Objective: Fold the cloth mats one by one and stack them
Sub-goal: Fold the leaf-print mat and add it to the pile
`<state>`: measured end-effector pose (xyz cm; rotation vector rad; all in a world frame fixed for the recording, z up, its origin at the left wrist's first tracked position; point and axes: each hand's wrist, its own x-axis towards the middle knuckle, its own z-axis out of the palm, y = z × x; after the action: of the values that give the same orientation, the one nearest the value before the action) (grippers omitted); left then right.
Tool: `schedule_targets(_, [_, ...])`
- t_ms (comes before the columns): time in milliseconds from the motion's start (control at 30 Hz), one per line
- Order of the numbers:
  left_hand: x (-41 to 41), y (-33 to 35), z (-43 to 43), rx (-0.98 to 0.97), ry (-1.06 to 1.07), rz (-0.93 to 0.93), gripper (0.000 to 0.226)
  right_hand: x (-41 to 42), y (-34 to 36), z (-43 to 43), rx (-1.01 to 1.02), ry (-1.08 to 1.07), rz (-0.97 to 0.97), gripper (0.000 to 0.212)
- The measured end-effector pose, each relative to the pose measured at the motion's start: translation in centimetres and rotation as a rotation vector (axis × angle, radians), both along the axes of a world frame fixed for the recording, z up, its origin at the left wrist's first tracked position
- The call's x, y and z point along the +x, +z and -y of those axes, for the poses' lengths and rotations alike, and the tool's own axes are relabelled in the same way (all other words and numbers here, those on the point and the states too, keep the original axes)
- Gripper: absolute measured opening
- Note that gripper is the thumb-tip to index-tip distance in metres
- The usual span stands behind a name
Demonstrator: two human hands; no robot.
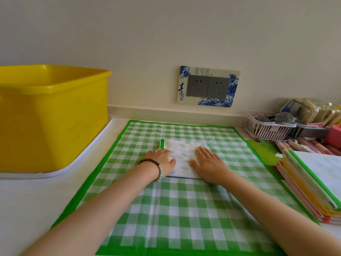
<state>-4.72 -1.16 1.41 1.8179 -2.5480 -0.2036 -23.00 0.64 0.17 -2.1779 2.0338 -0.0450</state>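
Left hand (pixel 160 158) & right hand (pixel 208 162) flat, fingers spread, gripping nothing, pressing folded leaf-print mat (pixel 184 156) mid green checked mat (pixel 166 209). Mat stack (pixel 310 189) just right.

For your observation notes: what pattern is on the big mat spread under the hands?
Green-and-white check with a solid green border, on the big mat; head view.

A lived-in home, most likely a kitchen or utility counter: a pale countertop (pixel 27 196) runs against a plain wall; a double wall socket (pixel 208 87) wears a decorative blue-and-white porcelain-style surround; a yellow plastic tub (pixel 53 115) stands at the left; a small pink basket (pixel 267 127) of household odds and ends stands at the right.
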Motion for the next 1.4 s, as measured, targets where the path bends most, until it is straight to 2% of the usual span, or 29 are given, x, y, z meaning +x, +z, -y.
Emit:
schedule_targets(133, [-0.8, 1.1, 1.9, -0.132, 0.006, -0.125, 0.045, 0.0, -0.1, 0.0, -0.002, 0.005, 0.008, 0.067])
schedule_targets(200, [-0.8, 0.6, 3.1, -0.108, -0.021, -0.151, 0.049, 0.0, -0.1, 0.0, -0.001, 0.009, 0.013, 0.067])
schedule_targets(367, [-0.5, -1.4, 4.4, 0.013, 0.01, -0.119, 0.053, -0.1, -0.1, 0.5, 0.007, -0.007, 0.063, 0.064])
schedule_targets(533, [-0.6, -1.6, 4.5, 0.006, 0.003, -0.099, 0.054, 1.8, 0.3, 2.9, -0.077, 0.034, 0.074, 0.055])
schedule_targets(733, [-0.6, -1.8, 4.8, -0.003, 0.008, -0.088, 0.054, 4.3, 0.2, 5.8, -0.072, 0.138, 0.051, 0.051])
schedule_targets(1033, [-0.6, -1.8, 4.8, -0.003, 0.011, -0.114, 0.054, 0.3, -0.2, 5.1, -0.051, 0.031, 0.051, 0.072])
schedule_targets(1267, [-0.5, -2.0, 4.7, -0.013, 0.009, -0.123, 0.054, -2.8, 0.1, 4.2, 0.018, -0.027, 0.086, 0.076])
schedule_targets(1333, [-0.4, -2.0, 4.8, 0.003, 0.011, -0.15, 0.054, -3.1, 0.6, 4.1, 0.05, -0.042, 0.119, 0.075])
schedule_targets(1400, [-0.2, -1.7, 4.8, 0.031, 0.011, -0.214, 0.056, -3.3, 1.4, 3.9, 0.073, -0.08, 0.236, 0.074])
